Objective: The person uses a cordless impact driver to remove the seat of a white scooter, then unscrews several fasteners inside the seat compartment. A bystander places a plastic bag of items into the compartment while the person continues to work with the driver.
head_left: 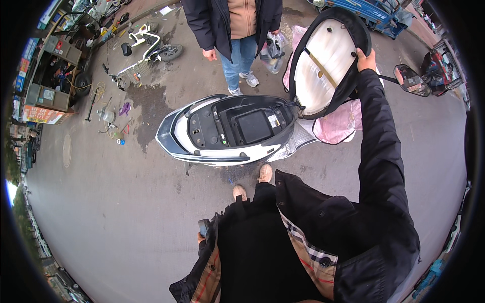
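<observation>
Right hand (pixel 366 60) gripping raised scooter seat (pixel 326 60), open under-seat compartment (pixel 242 126), battery (pixel 254 126) inside

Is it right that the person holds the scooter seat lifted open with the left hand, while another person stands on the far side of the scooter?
Not quite. The head view shows the right hand holding the lifted seat open; the left hand is low, holding a small dark device. Another person does stand beyond the scooter.
</observation>
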A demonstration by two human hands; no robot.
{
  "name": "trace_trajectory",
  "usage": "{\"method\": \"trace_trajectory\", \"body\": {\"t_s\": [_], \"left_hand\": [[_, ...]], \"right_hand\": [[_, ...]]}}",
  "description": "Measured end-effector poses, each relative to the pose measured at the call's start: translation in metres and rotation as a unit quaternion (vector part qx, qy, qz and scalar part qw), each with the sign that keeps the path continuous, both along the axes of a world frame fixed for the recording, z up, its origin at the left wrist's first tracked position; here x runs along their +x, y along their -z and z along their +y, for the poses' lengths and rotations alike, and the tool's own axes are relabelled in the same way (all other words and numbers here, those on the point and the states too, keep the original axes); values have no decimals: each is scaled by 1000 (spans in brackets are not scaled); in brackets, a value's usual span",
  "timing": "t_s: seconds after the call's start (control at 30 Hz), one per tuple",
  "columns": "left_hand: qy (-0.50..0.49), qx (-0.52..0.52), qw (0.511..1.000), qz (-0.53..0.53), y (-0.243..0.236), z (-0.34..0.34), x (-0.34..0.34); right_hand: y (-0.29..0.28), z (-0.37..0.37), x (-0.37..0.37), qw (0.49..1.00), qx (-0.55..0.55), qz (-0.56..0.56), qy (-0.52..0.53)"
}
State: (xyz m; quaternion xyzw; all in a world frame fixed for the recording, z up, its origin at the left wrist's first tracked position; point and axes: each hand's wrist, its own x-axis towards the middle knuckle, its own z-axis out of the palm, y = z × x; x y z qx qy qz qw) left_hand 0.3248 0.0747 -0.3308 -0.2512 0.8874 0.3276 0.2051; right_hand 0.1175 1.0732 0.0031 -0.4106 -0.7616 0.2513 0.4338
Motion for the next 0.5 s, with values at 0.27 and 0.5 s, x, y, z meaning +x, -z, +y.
{"method": "trace_trajectory", "body": {"t_s": [0.27,0.5], "left_hand": [[-4,-31,999,-18,14,-2,-11],[14,33,999,17,4,3,-11]], "right_hand": [[6,3,2,1000,16,11,-18],[-19,-19,3,998,-10,-58,10]]}}
